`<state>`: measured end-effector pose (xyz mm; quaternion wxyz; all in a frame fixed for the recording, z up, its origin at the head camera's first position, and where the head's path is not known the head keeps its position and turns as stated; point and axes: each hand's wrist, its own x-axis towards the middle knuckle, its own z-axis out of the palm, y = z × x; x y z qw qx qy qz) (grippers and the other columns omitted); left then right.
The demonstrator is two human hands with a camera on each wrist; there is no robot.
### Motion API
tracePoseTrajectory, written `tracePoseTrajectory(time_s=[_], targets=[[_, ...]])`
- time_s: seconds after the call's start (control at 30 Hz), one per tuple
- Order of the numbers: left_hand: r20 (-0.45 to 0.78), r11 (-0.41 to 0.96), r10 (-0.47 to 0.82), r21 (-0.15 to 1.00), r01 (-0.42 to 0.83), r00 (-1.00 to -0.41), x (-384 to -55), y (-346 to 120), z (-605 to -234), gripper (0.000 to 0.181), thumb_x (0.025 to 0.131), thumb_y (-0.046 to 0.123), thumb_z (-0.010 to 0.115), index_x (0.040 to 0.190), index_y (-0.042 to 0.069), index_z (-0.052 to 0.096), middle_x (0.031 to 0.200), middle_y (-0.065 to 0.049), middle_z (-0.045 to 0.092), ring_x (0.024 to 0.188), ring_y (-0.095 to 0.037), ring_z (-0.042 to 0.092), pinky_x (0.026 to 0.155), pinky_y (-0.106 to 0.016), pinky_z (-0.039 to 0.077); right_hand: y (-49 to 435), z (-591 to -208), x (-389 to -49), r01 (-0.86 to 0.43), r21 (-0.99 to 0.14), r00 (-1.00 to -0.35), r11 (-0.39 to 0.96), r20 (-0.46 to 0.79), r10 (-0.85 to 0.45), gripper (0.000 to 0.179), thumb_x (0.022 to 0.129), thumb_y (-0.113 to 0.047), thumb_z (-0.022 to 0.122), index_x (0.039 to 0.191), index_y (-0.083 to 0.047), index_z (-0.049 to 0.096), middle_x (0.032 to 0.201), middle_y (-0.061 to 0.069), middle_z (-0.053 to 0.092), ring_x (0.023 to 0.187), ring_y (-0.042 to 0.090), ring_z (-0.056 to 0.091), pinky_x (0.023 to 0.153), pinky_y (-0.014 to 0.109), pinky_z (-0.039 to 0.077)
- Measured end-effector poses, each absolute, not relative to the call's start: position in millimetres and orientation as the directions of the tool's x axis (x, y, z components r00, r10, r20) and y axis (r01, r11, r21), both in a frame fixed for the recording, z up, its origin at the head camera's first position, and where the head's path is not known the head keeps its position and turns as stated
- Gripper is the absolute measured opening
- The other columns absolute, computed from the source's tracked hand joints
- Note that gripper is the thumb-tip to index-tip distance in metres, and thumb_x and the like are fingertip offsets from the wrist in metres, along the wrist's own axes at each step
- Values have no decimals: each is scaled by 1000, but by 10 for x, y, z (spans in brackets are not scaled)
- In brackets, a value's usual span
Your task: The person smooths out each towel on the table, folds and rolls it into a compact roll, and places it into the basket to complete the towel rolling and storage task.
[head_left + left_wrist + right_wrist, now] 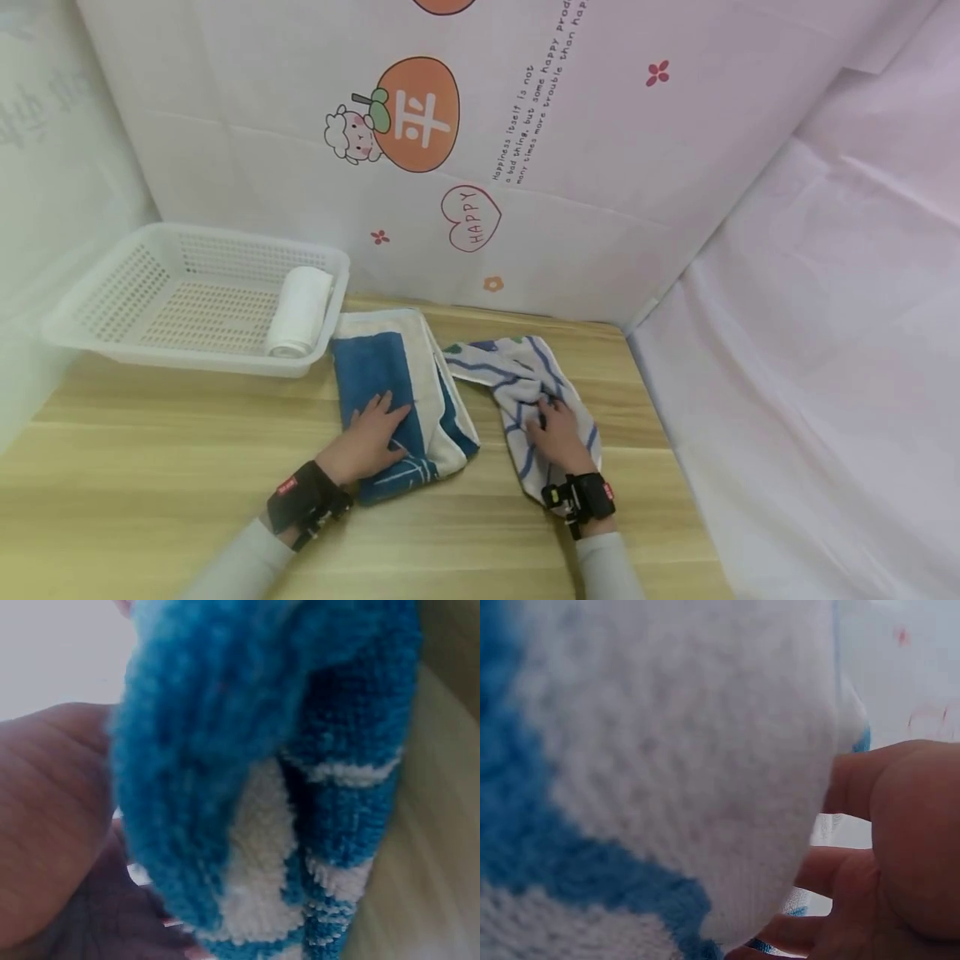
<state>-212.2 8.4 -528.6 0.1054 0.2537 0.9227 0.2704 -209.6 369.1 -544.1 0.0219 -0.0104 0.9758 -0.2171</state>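
Note:
A folded blue towel with a white border [375, 358] lies on the table, its layers showing along the right side. My left hand [367, 442] rests on its front part with fingers spread; close up, blue and white terry [187, 750] fills the left wrist view beside the palm. To the right lies a rumpled white towel with blue lines [525, 392], a narrow end stretching toward the blue one. My right hand [558, 437] touches its middle with fingers loosely bent. In the right wrist view the white cloth [690, 750] hides the fingertips.
A white plastic basket [217, 358] stands at the back left, with a rolled white cloth [300, 312] inside at its right end. Printed white sheeting [570, 250] rises behind the wooden table [187, 467], and plain sheeting [810, 375] hangs along the right.

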Motion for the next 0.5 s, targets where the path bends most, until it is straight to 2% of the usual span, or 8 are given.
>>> tracePoseTrajectory(time_s=[0.1, 0.23, 0.3, 0.37, 0.4, 0.5], targets=[[-59, 710, 546, 561, 425, -836, -2162, 20, -5291, 65, 88, 22, 78, 144, -1, 52, 155, -38, 33, 144, -58, 28, 107, -80, 26, 4023, -5464, -2160, 69, -381, -997, 922, -63, 49, 62, 103, -24, 48, 148, 17, 35, 149, 45, 33, 140, 58, 32, 115, 63, 31], [-49, 673, 585, 586, 451, -810, -2244, -83, -5303, 64, 87, 18, 78, 143, -1, 53, 156, -37, 32, 145, -57, 26, 109, -79, 23, 4367, -5431, -2191, 182, -380, -980, 907, -143, 137, 66, 105, -27, 42, 150, 18, 27, 154, 45, 24, 144, 59, 22, 118, 65, 24], [-29, 651, 600, 598, 467, -800, -2297, -131, -5312, 64, 85, 16, 79, 141, -1, 54, 156, -36, 34, 145, -56, 27, 111, -78, 22, 4459, -5388, -2214, 210, -389, -973, 897, -172, 153, 67, 105, -28, 42, 151, 18, 25, 154, 46, 21, 144, 60, 21, 118, 66, 24], [1, 636, 609, 596, 490, -793, -2330, -179, -5320, 63, 83, 14, 80, 139, 0, 56, 155, -35, 36, 144, -55, 30, 112, -76, 23, 4493, -5349, -2220, 206, -398, -975, 894, -162, 152, 66, 104, -27, 43, 150, 17, 27, 152, 45, 27, 141, 59, 28, 115, 65, 30], [12, 636, 607, 592, 495, -794, -2338, -203, -5324, 63, 82, 14, 81, 139, 0, 57, 154, -34, 38, 144, -54, 31, 113, -74, 24, 4474, -5319, -2219, 201, -422, -977, 884, -147, 152, 64, 103, -25, 45, 149, 17, 31, 149, 44, 34, 137, 58, 35, 112, 64, 34], [32, 651, 588, 575, 496, -809, -2305, -249, -5321, 60, 81, 13, 81, 136, 1, 60, 153, -31, 42, 143, -52, 35, 116, -68, 28, 4263, -5223, -2172, 137, -494, -989, 859, -20, 146, 53, 102, -20, 52, 143, 13, 46, 137, 38, 52, 126, 52, 52, 103, 60, 46]])
